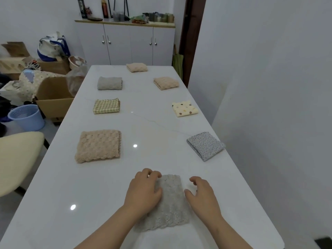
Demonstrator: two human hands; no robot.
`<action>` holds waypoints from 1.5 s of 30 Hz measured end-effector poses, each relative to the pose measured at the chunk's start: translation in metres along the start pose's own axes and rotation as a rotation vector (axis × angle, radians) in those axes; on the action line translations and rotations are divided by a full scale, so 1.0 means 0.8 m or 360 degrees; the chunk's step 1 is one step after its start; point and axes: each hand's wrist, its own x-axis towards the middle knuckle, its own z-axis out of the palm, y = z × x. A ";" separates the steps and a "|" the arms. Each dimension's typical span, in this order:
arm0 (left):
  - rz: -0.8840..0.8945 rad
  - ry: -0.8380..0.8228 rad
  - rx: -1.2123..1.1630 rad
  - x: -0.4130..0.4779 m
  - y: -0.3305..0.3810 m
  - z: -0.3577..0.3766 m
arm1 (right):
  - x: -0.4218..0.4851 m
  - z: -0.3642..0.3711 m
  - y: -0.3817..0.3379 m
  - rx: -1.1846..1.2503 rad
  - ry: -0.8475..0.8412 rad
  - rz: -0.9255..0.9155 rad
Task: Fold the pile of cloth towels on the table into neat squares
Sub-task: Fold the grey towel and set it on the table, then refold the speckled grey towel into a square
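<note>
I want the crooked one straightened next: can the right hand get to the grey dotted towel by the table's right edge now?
Probably yes. The right hand holds nothing, its fingers loosely curled, and only bare table lies between it and the grey dotted towel, though it would need a forward stretch.

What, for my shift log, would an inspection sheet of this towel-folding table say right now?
Surface: white table, glossy, with light glints.
Job's things: near grey towel folded at the front edge. Seven more folded squares lie apart: large beige towel, checked towel and far grey towel on the left; dotted grey towel, spotted cream towel and right beige towel on the right; end beige towel at the far end.
Clutter: nothing seen.
Hands: left hand rests on the near grey towel, fingers bent at its far left corner, grip unclear; right hand beside its right edge, loosely curled, holding nothing.
Cables: nothing seen.
Surroundings: white cabinet, cardboard box, blue bin.
</note>
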 end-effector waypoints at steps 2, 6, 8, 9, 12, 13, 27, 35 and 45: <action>0.0050 -0.0020 -0.0003 0.006 0.016 0.006 | 0.000 -0.011 0.008 -0.0074 0.0021 -0.0028; 0.0144 -0.0080 0.0028 0.019 0.050 0.024 | 0.006 -0.035 0.032 -0.0140 0.0042 -0.0050; 0.0167 -0.0099 0.0079 0.028 0.070 0.038 | 0.013 -0.050 0.051 -0.0165 0.0025 -0.0048; 0.0167 -0.0108 0.0102 0.034 0.080 0.047 | 0.018 -0.058 0.062 -0.0183 0.0011 -0.0059; 0.0142 -0.0112 0.0152 0.053 0.113 0.074 | 0.040 -0.083 0.092 -0.0243 -0.0038 -0.0101; 0.0123 -0.0110 0.0157 0.060 0.123 0.085 | 0.048 -0.092 0.104 -0.0261 -0.0054 -0.0119; -0.0336 -0.0088 0.0491 0.099 0.226 0.192 | 0.158 -0.188 0.209 -0.0533 -0.0504 -0.0548; -0.0760 0.0125 -0.0086 0.127 0.217 0.180 | 0.209 -0.176 0.186 -0.0307 -0.0541 -0.0593; -0.1542 0.0602 -0.0761 0.209 0.233 0.187 | 0.317 -0.172 0.180 -0.0218 -0.0697 -0.0860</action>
